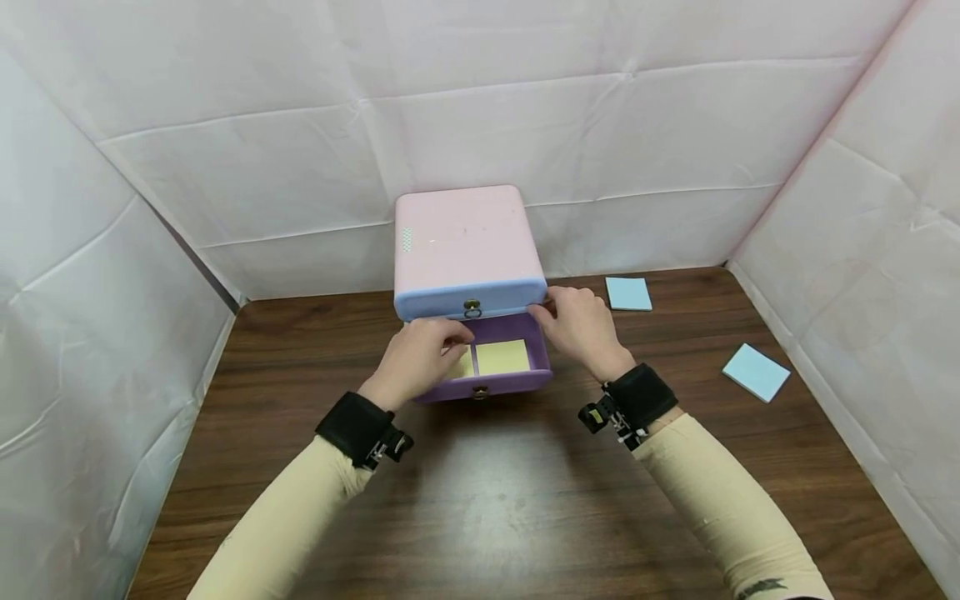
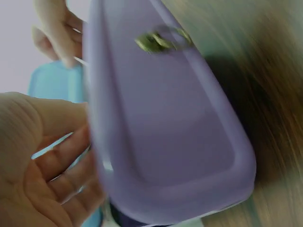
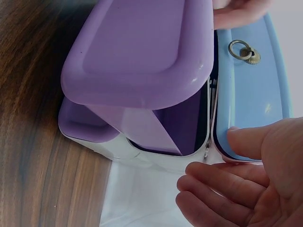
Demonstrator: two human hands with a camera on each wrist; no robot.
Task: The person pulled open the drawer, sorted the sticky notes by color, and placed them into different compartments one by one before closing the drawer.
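- Your head view is bright and evenly lit, with a pale glare patch on the counter (image 1: pixel 487 500) before you.
- Soft shadows sit under the purple drawer (image 1: pixel 483 385).
- Your left wrist view is heavily motion-blurred; the right wrist view is sharper.

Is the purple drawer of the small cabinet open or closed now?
Open. The purple drawer is pulled out in front of the blue drawer above it, so the yellow sticky notes inside are visible.
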